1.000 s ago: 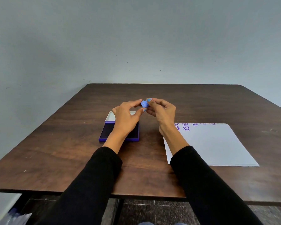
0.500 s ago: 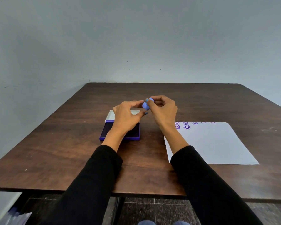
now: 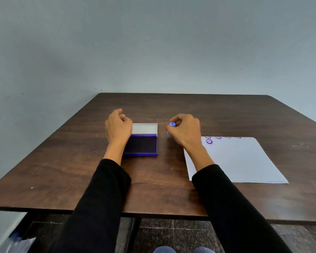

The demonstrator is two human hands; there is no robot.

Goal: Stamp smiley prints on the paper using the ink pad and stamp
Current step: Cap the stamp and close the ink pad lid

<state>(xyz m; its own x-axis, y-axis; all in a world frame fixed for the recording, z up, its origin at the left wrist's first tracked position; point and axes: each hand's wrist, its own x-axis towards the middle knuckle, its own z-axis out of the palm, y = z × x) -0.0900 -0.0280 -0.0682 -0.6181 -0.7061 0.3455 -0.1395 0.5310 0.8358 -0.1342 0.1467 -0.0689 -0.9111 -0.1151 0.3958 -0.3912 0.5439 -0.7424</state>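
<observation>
The right hand (image 3: 186, 130) pinches a small blue round stamp (image 3: 172, 124), mostly hidden by curled fingers (image 3: 179, 119), while the loosely curled, empty left hand (image 3: 118, 126) covers the open purple ink pad's (image 3: 141, 144) left edge.

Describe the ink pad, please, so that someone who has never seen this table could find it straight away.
On the dark wooden table, look left of the white paper, just beside the left hand. There lies the ink pad, a flat purple case lying open with its pale lid folded back. Its dark rectangular ink surface sets it apart from the small blue stamp in the right hand.
</observation>
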